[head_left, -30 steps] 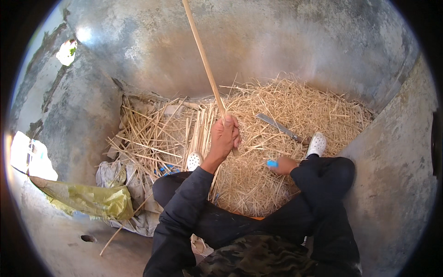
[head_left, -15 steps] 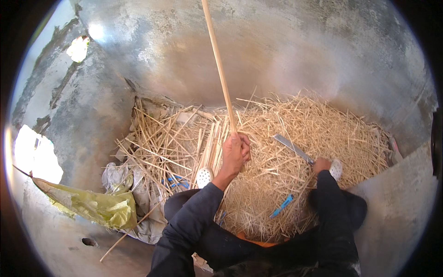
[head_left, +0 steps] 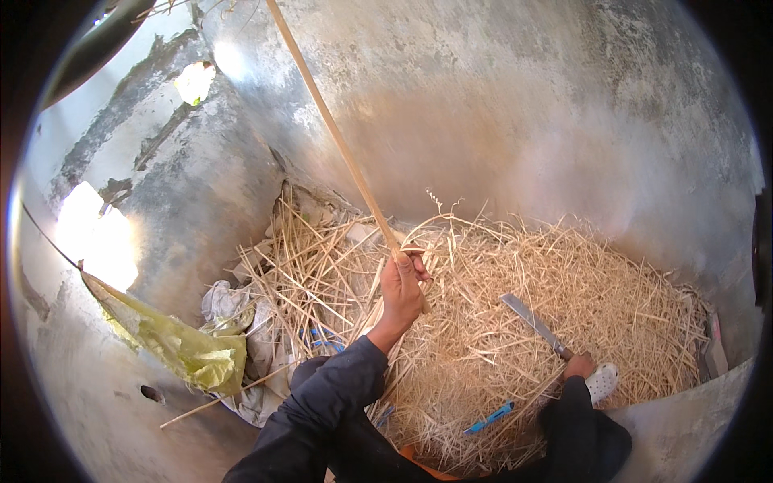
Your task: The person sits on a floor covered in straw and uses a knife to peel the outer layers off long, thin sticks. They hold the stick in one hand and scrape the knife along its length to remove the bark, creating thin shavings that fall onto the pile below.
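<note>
My left hand (head_left: 400, 294) is closed around the lower end of a long pale bamboo strip (head_left: 334, 133). From my fist the strip slants up and to the left, past the top edge of the view. A short curled piece shows by my fingers; I cannot tell whether it is attached. Lower right, my right hand (head_left: 579, 365) grips the handle of a machete (head_left: 530, 318). Its flat blade points up-left over a heap of bamboo shavings (head_left: 580, 282), apart from the strip. Between my legs, a narrow blue object (head_left: 489, 417) lies on the shavings.
Grey concrete walls (head_left: 515, 105) enclose the space closely. Loose bamboo sticks (head_left: 314, 266) are strewn to the left, near a crumpled pale cloth or sack (head_left: 225, 302). A yellow-green sheet (head_left: 185, 350) hangs at far left. My white clog (head_left: 601, 382) is beside my right hand.
The view has shifted and turned. The bamboo strip now leans farther left in my left hand, and a curly shaving shows above the heap. My right hand still holds the machete low.
</note>
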Motion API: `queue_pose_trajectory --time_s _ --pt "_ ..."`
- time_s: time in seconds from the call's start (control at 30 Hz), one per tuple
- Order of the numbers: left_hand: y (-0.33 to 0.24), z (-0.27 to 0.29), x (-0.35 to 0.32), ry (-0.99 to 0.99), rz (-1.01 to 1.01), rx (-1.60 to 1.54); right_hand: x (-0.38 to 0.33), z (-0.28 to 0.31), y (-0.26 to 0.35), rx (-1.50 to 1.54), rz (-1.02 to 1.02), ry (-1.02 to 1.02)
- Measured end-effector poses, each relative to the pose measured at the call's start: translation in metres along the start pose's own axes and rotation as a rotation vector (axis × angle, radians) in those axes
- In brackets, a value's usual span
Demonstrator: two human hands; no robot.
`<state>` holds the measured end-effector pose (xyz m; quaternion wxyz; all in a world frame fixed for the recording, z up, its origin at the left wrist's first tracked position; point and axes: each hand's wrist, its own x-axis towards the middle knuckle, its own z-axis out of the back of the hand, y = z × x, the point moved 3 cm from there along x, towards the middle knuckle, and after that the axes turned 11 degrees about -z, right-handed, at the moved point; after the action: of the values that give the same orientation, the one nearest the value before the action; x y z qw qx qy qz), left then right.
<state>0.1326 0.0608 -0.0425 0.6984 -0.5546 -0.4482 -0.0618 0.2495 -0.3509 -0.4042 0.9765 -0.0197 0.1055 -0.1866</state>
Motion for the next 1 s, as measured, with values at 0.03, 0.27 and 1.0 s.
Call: queue_pose_trajectory --time_s 0.03,0.27,1.0 --pt "0.0 -0.005 0.007 0.037 -0.024 0.047 0.013 -0.003 -0.009 0.006 -0.019 -0.049" --pt "-0.012 0.017 0.088 -0.091 0.023 0.031 0.021 -0.015 -0.003 0.071 0.002 -0.085" --pt "-0.049 0.049 0.131 0.087 0.041 -0.294 -0.108 0.219 0.06 -0.149 0.382 0.115"
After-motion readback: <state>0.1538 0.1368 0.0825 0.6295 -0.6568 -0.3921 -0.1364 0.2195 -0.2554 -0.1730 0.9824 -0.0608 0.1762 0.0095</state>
